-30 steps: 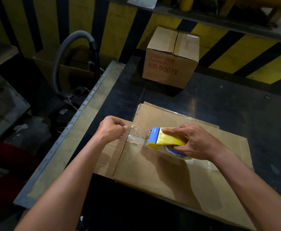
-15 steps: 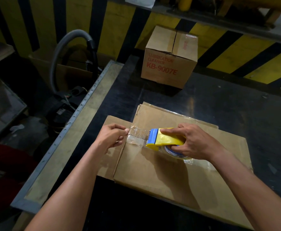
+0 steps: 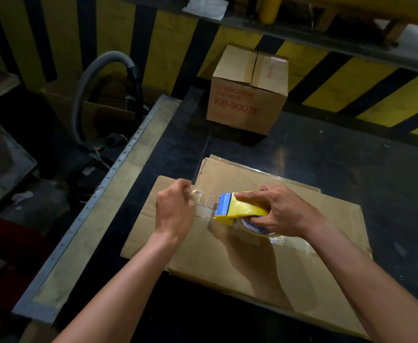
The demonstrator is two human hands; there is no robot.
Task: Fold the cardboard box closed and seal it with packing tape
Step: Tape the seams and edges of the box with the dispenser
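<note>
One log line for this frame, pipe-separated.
left grip: pinches tape | right grip: holds dispenser | cardboard: flat on table

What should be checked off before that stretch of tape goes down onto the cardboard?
1. Grip of the left hand on the tape end: ok, pinched.
2. Grip of the right hand on the dispenser: ok, fingers curled round it.
3. Strip of tape drawn out between hand and dispenser: ok.
4. Strip free of wrinkles: cannot tell, too glossy.
5. Is the cardboard flat on the table: ok.
6. Is the cardboard folded up into a closed box: not ok, it lies flattened.
</note>
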